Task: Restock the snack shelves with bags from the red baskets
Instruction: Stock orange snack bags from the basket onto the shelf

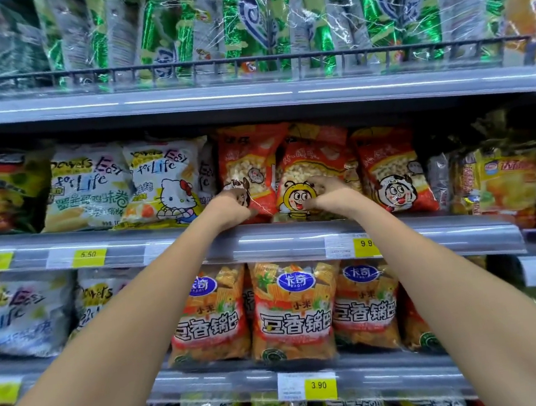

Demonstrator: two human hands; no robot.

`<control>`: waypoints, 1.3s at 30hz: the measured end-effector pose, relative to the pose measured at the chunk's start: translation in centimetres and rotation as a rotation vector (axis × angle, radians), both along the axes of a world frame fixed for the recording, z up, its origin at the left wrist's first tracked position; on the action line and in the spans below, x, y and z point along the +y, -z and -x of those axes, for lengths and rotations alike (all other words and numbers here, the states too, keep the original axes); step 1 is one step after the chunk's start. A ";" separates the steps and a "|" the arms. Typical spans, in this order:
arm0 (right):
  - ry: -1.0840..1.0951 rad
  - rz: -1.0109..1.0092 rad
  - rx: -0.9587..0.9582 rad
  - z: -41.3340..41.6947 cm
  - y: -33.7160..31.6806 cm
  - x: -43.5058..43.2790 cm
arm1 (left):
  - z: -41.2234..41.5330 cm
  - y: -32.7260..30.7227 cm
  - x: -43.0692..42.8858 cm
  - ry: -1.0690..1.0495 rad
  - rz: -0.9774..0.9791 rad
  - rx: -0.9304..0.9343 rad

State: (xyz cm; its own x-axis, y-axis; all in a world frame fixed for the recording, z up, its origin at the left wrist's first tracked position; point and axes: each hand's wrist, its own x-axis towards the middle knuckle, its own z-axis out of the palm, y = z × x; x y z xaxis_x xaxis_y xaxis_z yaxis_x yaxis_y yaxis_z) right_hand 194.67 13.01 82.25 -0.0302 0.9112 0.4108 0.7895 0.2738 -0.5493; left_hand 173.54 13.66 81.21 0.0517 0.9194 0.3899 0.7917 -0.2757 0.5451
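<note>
Left hand (230, 203) gripped the upright red snack bag (245, 158); right hand (325, 193) pinched the bee-printed bag (295, 193) touching beside it, long axis near vertical on the shelf (297, 236)

Two hands (228, 207) (329, 192), three red snack bags (248, 161) (315, 164) (389, 169).

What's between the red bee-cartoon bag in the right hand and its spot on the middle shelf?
Nothing visible. The right hand already grips the red plastic bee-cartoon snack bag, tilted at the grey shelf's front edge. A similar red bag crowds its right side; the left hand grips another red bag on its left.
</note>
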 end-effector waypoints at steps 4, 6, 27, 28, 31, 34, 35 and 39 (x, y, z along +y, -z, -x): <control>0.035 -0.079 0.005 0.3 0.2 -1.1 | -0.3 0.5 -1.1 -0.096 -0.171 0.101; 0.063 -0.127 0.008 0.3 0.6 -1.6 | -0.6 0.9 -2.0 -0.118 -0.229 0.101; -0.083 -0.493 0.364 0.4 13.8 -14.3 | -6.0 14.5 -12.4 0.346 -0.396 -0.591; -0.093 -0.466 0.413 0.3 15.2 -14.9 | -6.2 15.8 -13.1 0.392 -0.355 -0.623; -0.084 -0.347 0.544 -0.2 19.8 -16.4 | -6.8 19.5 -14.9 0.498 -0.209 -0.696; -0.043 -0.157 0.711 -0.4 24.9 -17.6 | -7.2 23.8 -15.9 0.505 -0.050 -0.665; -0.016 -0.095 0.731 -0.5 26.7 -17.9 | -7.4 25.4 -16.1 0.502 -0.005 -0.636; 0.091 0.131 0.774 -1.0 33.9 -18.7 | -7.3 31.7 -16.7 0.471 0.162 -0.552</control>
